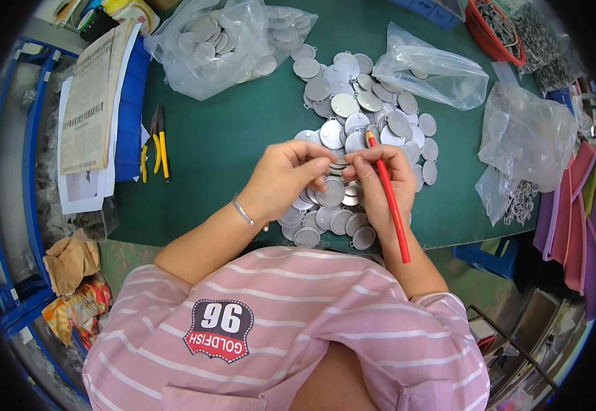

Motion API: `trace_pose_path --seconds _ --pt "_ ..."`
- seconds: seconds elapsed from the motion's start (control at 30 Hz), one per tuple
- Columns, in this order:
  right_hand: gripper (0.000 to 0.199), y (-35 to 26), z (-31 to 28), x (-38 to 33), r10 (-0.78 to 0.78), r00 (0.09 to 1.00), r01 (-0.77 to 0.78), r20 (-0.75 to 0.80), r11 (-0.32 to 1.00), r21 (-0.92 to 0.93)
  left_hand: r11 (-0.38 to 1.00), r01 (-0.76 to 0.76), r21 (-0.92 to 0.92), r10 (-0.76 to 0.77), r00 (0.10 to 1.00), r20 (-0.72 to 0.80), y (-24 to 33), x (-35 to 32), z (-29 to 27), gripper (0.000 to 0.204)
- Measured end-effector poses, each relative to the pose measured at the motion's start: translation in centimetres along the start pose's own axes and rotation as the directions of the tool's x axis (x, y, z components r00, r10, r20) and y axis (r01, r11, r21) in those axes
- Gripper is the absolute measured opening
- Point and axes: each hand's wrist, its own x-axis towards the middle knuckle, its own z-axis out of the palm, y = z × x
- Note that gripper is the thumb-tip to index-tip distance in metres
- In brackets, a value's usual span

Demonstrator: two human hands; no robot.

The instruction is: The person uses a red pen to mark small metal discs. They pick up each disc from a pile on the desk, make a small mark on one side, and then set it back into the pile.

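1. Dark green worktop [209, 123], smooth and matte; its near edge bows in the wide view.
2. Left hand [290, 171]: fingers curled, thumb and forefinger drawn narrow above the discs; cannot tell whether anything is pinched there. Silver-toned bangle [243, 211] at the wrist.
3. Right hand [383, 177]: holds a slim red pencil [388, 198] slantwise, thumb and forefinger bent inward, close to the left fingertips.
4. Gray discs [330, 193], metallic-looking: heaped under and beyond both hands, overlapping. Round, rimmed, some with small edge loops; faces vary from pale and smooth to dull and grainy.
5. Clear plastic bag [175, 72], upper left: crinkled, mouth open, more such discs inside.
6. Flatter clear bag [442, 75] just beyond the heap on the right, creased and glossy.
7. Cloudy, puffed bag [527, 133] farther right; silvery small parts [519, 204] beside its lower end.
8. Red basin [483, 42], top right: dark gray small pieces within.
9. Left side: yellow-handled pliers [161, 147] beside a blue bin [131, 103], newspaper [89, 103] against it.
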Motion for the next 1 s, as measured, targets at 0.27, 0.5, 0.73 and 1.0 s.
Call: trace_pose_path --seconds 0.27,0.5,0.73,1.0 --pt "0.008 -0.6 -1.9 -0.3 0.000 0.997 -0.002 -0.072 1.000 -0.025 0.411 -0.547 0.729 0.420 0.824 0.381 0.3 -0.8 -0.1 0.047" --pt "0.007 -1.0 -2.0 -0.8 -0.041 0.995 0.041 -0.090 0.999 -0.004 0.145 -0.631 0.762 0.548 0.693 0.469 -0.1 -1.3 0.1 0.034" --pt "0.007 -2.3 -2.7 -1.0 -0.107 0.982 0.108 -0.155 0.994 -0.002 0.908 -0.298 0.294 0.364 0.909 -0.202 3.3 -1.1 -1.9 0.013" --pt "0.016 -11.5 -3.4 -0.5 -0.518 0.758 0.615 -0.397 0.769 0.172 -0.051 -0.092 0.995 0.949 0.305 0.076 10.7 3.6 -8.6 0.023"
